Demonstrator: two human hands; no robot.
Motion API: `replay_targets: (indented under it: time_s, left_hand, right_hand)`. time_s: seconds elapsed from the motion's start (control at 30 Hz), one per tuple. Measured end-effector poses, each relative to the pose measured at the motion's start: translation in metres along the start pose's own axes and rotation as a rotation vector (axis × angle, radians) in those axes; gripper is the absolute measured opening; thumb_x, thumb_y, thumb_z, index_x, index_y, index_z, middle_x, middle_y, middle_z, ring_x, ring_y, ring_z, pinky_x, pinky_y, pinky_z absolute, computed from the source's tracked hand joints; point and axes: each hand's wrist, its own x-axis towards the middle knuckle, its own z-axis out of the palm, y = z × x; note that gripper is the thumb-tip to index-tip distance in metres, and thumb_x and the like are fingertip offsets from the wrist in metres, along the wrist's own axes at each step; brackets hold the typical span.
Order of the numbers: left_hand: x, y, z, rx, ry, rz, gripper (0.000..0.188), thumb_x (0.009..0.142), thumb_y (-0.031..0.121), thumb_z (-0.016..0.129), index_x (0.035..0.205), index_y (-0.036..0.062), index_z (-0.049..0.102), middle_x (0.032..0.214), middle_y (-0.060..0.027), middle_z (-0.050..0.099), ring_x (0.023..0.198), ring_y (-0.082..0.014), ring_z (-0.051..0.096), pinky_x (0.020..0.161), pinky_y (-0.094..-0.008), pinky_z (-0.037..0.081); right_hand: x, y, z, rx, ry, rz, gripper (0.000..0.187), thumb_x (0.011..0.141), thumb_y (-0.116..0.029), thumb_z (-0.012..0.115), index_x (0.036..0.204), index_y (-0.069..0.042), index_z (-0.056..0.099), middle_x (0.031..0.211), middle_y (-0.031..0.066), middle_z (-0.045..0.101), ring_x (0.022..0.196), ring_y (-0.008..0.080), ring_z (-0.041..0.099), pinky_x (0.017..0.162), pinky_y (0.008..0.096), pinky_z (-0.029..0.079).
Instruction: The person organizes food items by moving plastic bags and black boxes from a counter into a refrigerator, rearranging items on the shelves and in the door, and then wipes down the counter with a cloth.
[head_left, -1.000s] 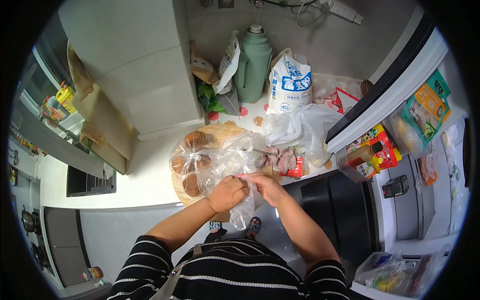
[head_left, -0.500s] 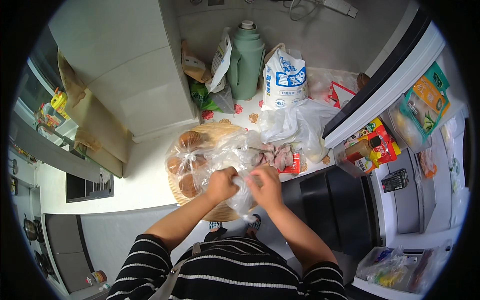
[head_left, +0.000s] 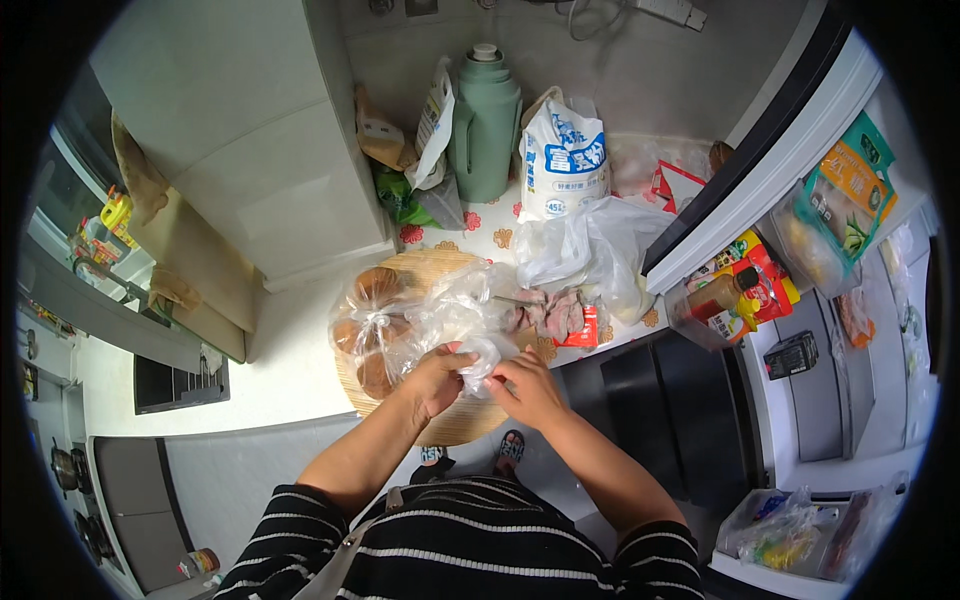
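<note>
My left hand [head_left: 436, 380] pinches one side of a clear plastic bag [head_left: 484, 357]. The fingers of my right hand [head_left: 527, 388] are closed on the bag's other side, close to the left. The bag is bunched up above the front part of a round wooden board [head_left: 455, 432]. Just left of my hands lies a knotted clear bag of round brown buns [head_left: 378, 285]. More crumpled clear plastic [head_left: 462, 296] spreads behind my fingers. A pinkish-grey crumpled thing [head_left: 552, 313] and a red packet [head_left: 580, 328] are to the right; I cannot tell what the crumpled thing is.
A green thermos jug [head_left: 486, 130] and a white flour sack [head_left: 563, 160] stand against the wall. White plastic bags [head_left: 595, 245] lie before the sack. On the right an open fridge door [head_left: 850, 370] holds bottles and packets. A wall panel [head_left: 230, 140] rises at the left.
The bag's loose end, hanging over the board's front edge before, is now gathered up between my hands. My right hand has moved slightly down and its fingers have closed in.
</note>
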Motion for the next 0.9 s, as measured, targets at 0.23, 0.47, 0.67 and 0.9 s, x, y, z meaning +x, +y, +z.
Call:
replay_targets:
  time_s: [0.23, 0.47, 0.67, 0.9]
  left_hand:
    - [-0.022, 0.018, 0.016, -0.148, -0.083, 0.057, 0.026, 0.087, 0.005, 0.061, 0.112, 0.0031, 0.053, 0.109, -0.0099, 0.061, 0.102, -0.0198, 0.057, 0.094, -0.0338, 0.042]
    - [-0.031, 0.014, 0.012, -0.115, -0.132, 0.159, 0.029, 0.087, 0.002, 0.061, 0.114, 0.0029, 0.050, 0.110, -0.0099, 0.060, 0.104, -0.0190, 0.057, 0.095, -0.0303, 0.042]
    - [-0.029, 0.013, -0.008, 0.251, -0.139, 0.246, 0.039, 0.084, 0.000, 0.065, 0.117, 0.0056, 0.043, 0.103, -0.0073, 0.059, 0.098, -0.0159, 0.055, 0.091, -0.0291, 0.041]
    - [-0.044, 0.012, 0.010, 1.466, 0.175, 1.038, 0.053, 0.069, 0.031, 0.080, 0.114, 0.0112, 0.060, 0.121, -0.0215, 0.045, 0.112, -0.0344, 0.044, 0.097, -0.0443, 0.035]
  right_hand:
    - [0.014, -0.003, 0.001, 0.025, 0.287, -0.144, 0.017, 0.075, -0.015, 0.073, 0.086, -0.005, 0.066, 0.096, 0.0098, 0.055, 0.079, 0.0293, 0.055, 0.073, 0.0371, 0.044]
    - [0.018, -0.017, 0.011, 0.225, 0.360, 0.047, 0.017, 0.077, -0.016, 0.073, 0.079, -0.001, 0.066, 0.081, 0.0092, 0.057, 0.075, 0.0256, 0.056, 0.067, 0.0348, 0.045]
    - [0.015, -0.018, 0.015, 0.295, 0.212, 0.253, 0.014, 0.076, -0.012, 0.071, 0.078, 0.001, 0.066, 0.071, 0.0097, 0.058, 0.069, 0.0260, 0.058, 0.064, 0.0337, 0.046]
    - [0.030, -0.015, 0.002, 0.242, 0.280, -0.061, 0.010, 0.078, -0.006, 0.069, 0.083, 0.002, 0.067, 0.078, 0.0088, 0.060, 0.073, 0.0175, 0.058, 0.063, 0.0296, 0.046]
